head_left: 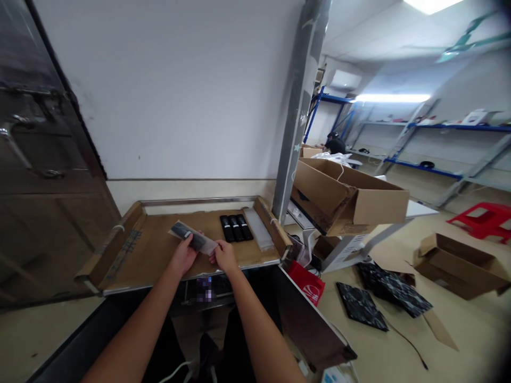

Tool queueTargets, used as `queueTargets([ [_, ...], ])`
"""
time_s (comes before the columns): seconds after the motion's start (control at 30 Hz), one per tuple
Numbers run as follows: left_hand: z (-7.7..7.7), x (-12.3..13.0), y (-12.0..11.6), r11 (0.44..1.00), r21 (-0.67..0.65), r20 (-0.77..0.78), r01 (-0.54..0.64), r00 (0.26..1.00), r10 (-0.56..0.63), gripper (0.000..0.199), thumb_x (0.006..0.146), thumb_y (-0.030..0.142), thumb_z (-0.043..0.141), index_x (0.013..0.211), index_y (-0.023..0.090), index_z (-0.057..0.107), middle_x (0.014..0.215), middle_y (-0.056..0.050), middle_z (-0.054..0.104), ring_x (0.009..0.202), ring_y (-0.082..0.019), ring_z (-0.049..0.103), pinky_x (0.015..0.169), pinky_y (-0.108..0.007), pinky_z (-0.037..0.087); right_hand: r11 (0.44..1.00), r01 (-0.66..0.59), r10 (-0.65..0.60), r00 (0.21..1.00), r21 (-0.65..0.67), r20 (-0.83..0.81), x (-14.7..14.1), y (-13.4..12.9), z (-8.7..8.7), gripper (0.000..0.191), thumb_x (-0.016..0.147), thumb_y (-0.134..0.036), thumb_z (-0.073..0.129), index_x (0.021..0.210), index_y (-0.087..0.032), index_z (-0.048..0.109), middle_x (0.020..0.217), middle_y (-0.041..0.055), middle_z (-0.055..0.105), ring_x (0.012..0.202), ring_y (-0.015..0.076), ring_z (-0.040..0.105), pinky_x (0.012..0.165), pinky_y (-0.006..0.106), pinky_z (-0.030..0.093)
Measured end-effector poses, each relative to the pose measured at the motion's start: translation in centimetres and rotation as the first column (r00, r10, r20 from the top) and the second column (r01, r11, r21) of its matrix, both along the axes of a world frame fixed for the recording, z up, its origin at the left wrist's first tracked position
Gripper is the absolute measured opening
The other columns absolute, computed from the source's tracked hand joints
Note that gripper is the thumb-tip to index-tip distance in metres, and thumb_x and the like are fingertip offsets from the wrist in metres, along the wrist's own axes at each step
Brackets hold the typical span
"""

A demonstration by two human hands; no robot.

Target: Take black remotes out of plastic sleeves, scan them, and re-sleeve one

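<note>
A dark, flat item in a translucent sleeve [203, 243] is held above the cardboard-covered table [155, 255]. My left hand [184, 257] is closed on the sleeve near its middle, thumb on top. The sleeve's right end is pinched by my right hand [224, 256]. Several black items with small white labels [236, 227] lie side by side on the cardboard, to the right of the sleeve. Beside them is a stack of translucent sleeves [258, 230], against the table's right edge.
Cardboard strips edge the table's left [109, 244] and right sides. A large open carton [351, 197] stands right of the metal post [297, 111]. A red bag [306, 283], black patterned packages [361, 306] and another carton [459, 266] are lower right. A person [334, 143] sits far back.
</note>
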State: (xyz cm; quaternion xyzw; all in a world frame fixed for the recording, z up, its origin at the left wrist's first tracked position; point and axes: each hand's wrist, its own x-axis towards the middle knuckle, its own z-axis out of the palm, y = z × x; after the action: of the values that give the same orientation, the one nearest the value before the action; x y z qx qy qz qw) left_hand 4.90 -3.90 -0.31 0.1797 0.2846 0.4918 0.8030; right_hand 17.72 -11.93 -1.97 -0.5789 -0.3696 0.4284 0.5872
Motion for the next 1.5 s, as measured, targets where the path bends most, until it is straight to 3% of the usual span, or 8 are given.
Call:
queueTargets([
  [0.23,0.1,-0.1,0.3,0.999,-0.044,0.041,-0.027,0.999,0.029,0.027,0.1,0.012,0.044,0.117,0.01,0.064,0.095,-0.01,0.076,0.087,-0.015,0.073,0.091,-0.03,0.06,0.999,0.049,-0.049,0.999,0.016,0.001,-0.1,0.1,0.0,0.016,0.079,-0.028,0.055,0.091,-0.019,0.061,0.062,-0.0031,0.063,0.045,0.0131,0.057,0.043,0.023,0.045],
  [0.47,-0.1,-0.1,0.4,0.999,-0.027,0.034,-0.038,0.999,0.039,0.026,0.099,0.012,0.045,0.117,0.011,0.065,0.098,-0.011,0.075,0.089,-0.016,0.073,0.091,-0.031,0.06,1.0,-0.002,0.0,0.988,0.014,0.156,-0.1,0.2,-0.5,0.009,0.074,-0.026,0.06,0.08,-0.019,0.059,0.057,-0.0044,0.06,0.044,0.0113,0.054,0.042,0.02,0.039],
  [0.63,-0.1,-0.1,0.3,0.997,-0.031,0.055,-0.066,0.996,0.067,0.027,0.1,0.014,0.045,0.119,0.012,0.065,0.099,-0.011,0.075,0.089,-0.016,0.073,0.089,-0.031,0.06,0.999,0.046,-0.043,0.995,-0.028,0.094,0.0,0.1,0.1,0.013,0.076,-0.026,0.059,0.088,-0.019,0.057,0.057,-0.0068,0.059,0.041,0.0094,0.051,0.039,0.018,0.036],
  [0.9,-0.3,-0.3,0.5,0.995,-0.021,0.061,-0.102,0.993,0.103,0.033,0.1,0.015,0.045,0.129,0.017,0.061,0.105,-0.011,0.074,0.091,-0.016,0.073,0.089,-0.032,0.059,0.978,-0.149,0.16,0.985,-0.147,0.066,0.0,0.4,1.4,0.016,0.073,-0.02,0.068,0.084,-0.018,0.058,0.057,-0.0032,0.064,0.04,0.0097,0.052,0.039,0.019,0.038],
  [1.2,-0.1,-0.3,0.4,0.996,-0.003,0.057,-0.085,0.995,0.085,0.032,0.101,0.016,0.042,0.125,0.013,0.063,0.097,-0.011,0.075,0.087,-0.017,0.073,0.086,-0.032,0.06,0.986,-0.143,0.142,0.99,-0.085,-0.018,0.9,-0.2,1.8,0.027,0.069,-0.023,0.065,0.093,-0.018,0.054,0.055,-0.0054,0.063,0.041,0.0087,0.051,0.041,0.017,0.038],
  [1.33,0.0,-0.3,0.4,0.996,-0.012,0.055,-0.083,0.995,0.083,0.031,0.102,0.017,0.042,0.122,0.012,0.064,0.095,-0.011,0.075,0.086,-0.017,0.073,0.084,-0.031,0.06,0.995,-0.08,0.076,0.994,-0.053,-0.074,1.1,-0.2,1.5,0.033,0.066,-0.025,0.061,0.096,-0.022,0.046,0.056,-0.0073,0.063,0.041,0.0101,0.052,0.04,0.017,0.039],
  [1.5,0.0,-0.3,0.3,0.993,0.003,0.043,-0.119,0.992,0.119,0.03,0.103,0.016,0.04,0.118,0.012,0.065,0.094,-0.009,0.075,0.085,-0.016,0.073,0.08,-0.029,0.06,0.995,-0.099,0.102,0.984,0.028,-0.146,1.1,-0.7,1.3,0.025,0.068,-0.029,0.058,0.092,-0.023,0.052,0.07,-0.0052,0.068,0.046,0.0103,0.057,0.042,0.018,0.042],
])
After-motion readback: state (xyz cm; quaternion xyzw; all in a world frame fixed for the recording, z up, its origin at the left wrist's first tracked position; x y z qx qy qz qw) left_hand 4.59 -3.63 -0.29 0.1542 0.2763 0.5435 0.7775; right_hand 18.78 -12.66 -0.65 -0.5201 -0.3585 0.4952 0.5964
